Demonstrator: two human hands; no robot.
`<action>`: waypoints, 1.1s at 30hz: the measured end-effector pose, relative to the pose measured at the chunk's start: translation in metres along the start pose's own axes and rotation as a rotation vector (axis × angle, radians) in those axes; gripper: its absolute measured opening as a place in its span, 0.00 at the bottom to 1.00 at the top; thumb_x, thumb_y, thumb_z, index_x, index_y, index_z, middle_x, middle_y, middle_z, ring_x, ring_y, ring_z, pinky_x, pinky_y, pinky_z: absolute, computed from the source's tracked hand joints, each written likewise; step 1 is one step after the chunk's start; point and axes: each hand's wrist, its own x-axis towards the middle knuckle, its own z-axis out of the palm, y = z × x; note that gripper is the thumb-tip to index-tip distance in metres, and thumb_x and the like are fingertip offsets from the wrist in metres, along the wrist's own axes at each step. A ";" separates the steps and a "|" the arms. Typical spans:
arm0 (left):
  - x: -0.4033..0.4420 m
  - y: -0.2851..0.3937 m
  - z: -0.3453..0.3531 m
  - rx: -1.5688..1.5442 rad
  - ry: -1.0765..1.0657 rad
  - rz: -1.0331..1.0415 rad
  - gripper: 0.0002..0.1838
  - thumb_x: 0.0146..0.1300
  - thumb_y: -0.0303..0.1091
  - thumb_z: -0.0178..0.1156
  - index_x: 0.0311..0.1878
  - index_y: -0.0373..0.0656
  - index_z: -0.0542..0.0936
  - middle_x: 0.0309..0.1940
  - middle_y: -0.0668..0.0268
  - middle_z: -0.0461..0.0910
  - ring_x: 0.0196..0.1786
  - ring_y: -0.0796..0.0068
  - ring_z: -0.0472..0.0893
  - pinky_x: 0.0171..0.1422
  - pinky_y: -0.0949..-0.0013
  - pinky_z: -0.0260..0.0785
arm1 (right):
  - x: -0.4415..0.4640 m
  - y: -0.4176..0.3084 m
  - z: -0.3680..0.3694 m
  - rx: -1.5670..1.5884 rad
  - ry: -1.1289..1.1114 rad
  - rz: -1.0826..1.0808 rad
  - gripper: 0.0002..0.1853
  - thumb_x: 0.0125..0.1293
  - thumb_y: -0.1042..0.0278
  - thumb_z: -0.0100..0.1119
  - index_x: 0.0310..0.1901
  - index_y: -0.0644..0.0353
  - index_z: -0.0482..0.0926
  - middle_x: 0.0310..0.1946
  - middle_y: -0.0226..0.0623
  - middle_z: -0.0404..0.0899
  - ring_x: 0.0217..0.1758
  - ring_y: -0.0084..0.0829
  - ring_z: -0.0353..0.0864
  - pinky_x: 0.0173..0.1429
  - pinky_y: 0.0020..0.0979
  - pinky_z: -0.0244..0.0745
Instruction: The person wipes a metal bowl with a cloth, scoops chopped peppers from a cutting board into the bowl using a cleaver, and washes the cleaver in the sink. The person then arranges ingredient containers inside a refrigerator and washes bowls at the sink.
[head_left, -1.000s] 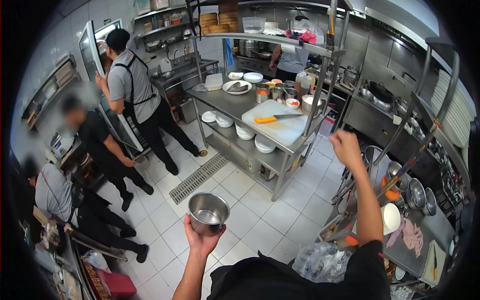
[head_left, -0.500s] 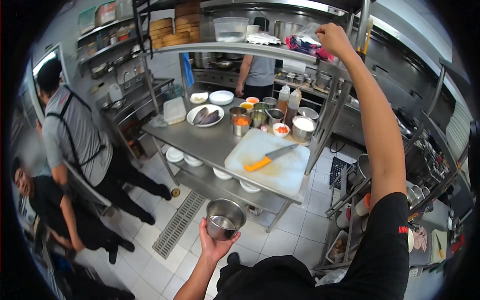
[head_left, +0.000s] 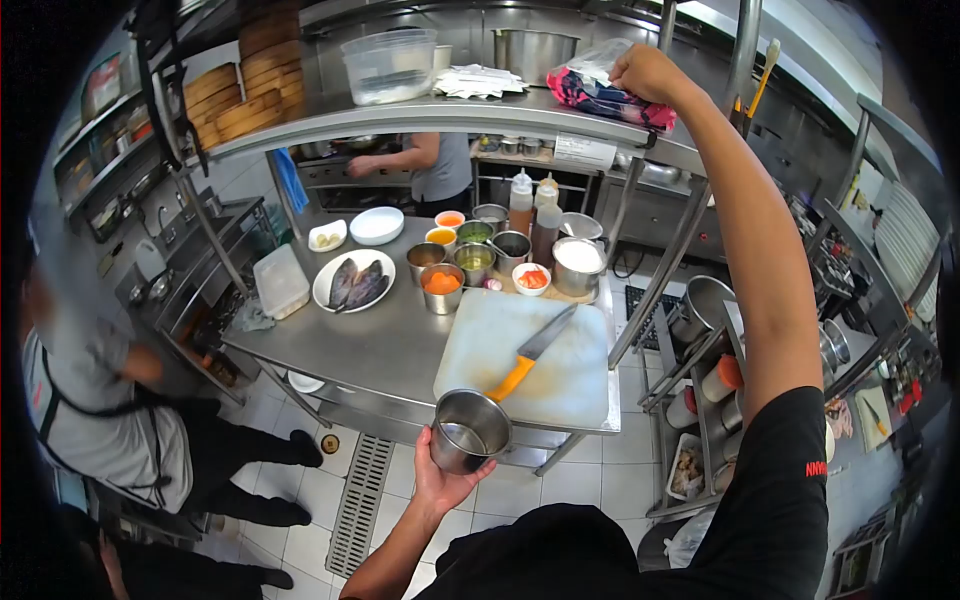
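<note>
Stainless-steel counter (head_left: 390,345) and overhead shelf (head_left: 480,116) occupy the middle of a tiled kitchen in the head view. Below the counter's near edge, the person's left hand (head_left: 445,488) cups a round, silver metal pot (head_left: 470,430) from underneath, fingers partly curled around it. That much is done: the pot is held upright, apparently unfilled. On the shelf, the right hand (head_left: 645,75), fingers bent inward, is at a pink-and-dark patterned cloth (head_left: 575,90); whether it grips, I cannot tell. Lifting the cloth seems not yet done. An orange-handled knife (head_left: 530,355) lies on the white cutting board (head_left: 575,375).
</note>
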 end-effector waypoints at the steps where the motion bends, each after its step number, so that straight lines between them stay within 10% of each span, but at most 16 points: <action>1: 0.002 0.003 0.002 0.004 -0.002 -0.016 0.39 0.56 0.69 0.43 0.64 0.53 0.63 0.61 0.56 0.62 0.57 0.55 0.65 0.58 0.49 0.62 | 0.000 -0.002 -0.001 -0.021 0.003 0.010 0.12 0.49 0.70 0.62 0.38 0.62 0.83 0.32 0.46 0.83 0.35 0.36 0.83 0.44 0.31 0.76; 33: -0.002 0.019 -0.020 -0.056 -0.080 -0.129 0.35 0.56 0.67 0.48 0.63 0.59 0.63 0.64 0.62 0.60 0.65 0.58 0.60 0.63 0.43 0.54 | -0.007 0.000 0.011 -0.012 0.128 0.115 0.12 0.54 0.61 0.60 0.36 0.59 0.83 0.31 0.44 0.83 0.36 0.38 0.82 0.44 0.33 0.74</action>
